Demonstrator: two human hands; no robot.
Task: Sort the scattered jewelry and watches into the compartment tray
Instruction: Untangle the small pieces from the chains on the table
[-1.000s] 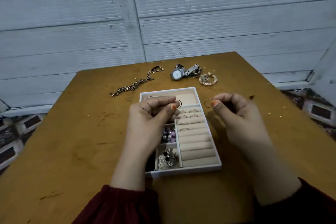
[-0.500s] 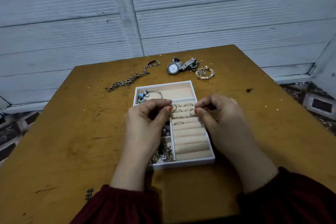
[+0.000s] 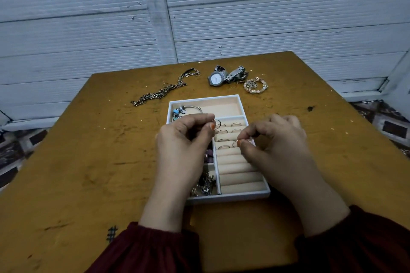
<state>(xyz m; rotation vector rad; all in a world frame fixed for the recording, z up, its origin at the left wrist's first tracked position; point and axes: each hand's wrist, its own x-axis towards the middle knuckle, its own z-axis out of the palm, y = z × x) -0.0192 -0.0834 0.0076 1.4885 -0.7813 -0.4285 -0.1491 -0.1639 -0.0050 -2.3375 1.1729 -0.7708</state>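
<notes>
A white compartment tray (image 3: 241,195) with beige lining sits mid-table. My left hand (image 3: 186,144) pinches a thin ring (image 3: 217,123) above the tray's ring rolls. My right hand (image 3: 275,142) pinches another ring (image 3: 235,143) down at a slot between the rolls (image 3: 239,168), where several rings stand. A charm bracelet (image 3: 184,110) lies in the tray's far compartment; beads (image 3: 209,155) and a cluster of small pieces (image 3: 205,185) fill the left compartments. Beyond the tray lie a chain (image 3: 164,91), two watches (image 3: 226,76) and a beaded bracelet (image 3: 255,85).
The wooden table (image 3: 88,162) ends at a white slatted wall (image 3: 199,17) behind the loose jewelry. Patterned floor shows past the left and right table edges. Two small loose rings (image 3: 166,84) lie by the chain and near the watches.
My right hand has come leftward and down from beside the tray onto the ring rolls with its ring. My left hand stays above the tray, still holding its ring.
</notes>
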